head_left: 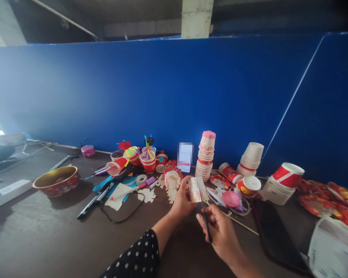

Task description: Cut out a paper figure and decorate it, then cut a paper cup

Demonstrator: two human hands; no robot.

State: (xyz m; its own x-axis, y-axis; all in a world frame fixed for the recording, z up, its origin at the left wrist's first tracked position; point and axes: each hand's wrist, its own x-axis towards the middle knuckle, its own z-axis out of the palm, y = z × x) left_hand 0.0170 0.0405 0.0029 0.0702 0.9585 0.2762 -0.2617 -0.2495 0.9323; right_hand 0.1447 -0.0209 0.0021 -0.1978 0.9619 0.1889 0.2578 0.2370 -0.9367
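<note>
Left hand: fingers wrapped around a white paper cup with red markings, lol, can't tell if it's cut or just folded;
Right hand: fingers pinched shut on a slim black tool, maybe scissors or a pen, too blurry to say; its tip is touching the cup;
Cup spot: held up above the bench, between both hands;
Nearby: a stack of paper cups just past it, a red patterned bowl well off left;
Sleeve: polka-dot sleeve on the left arm;
</note>
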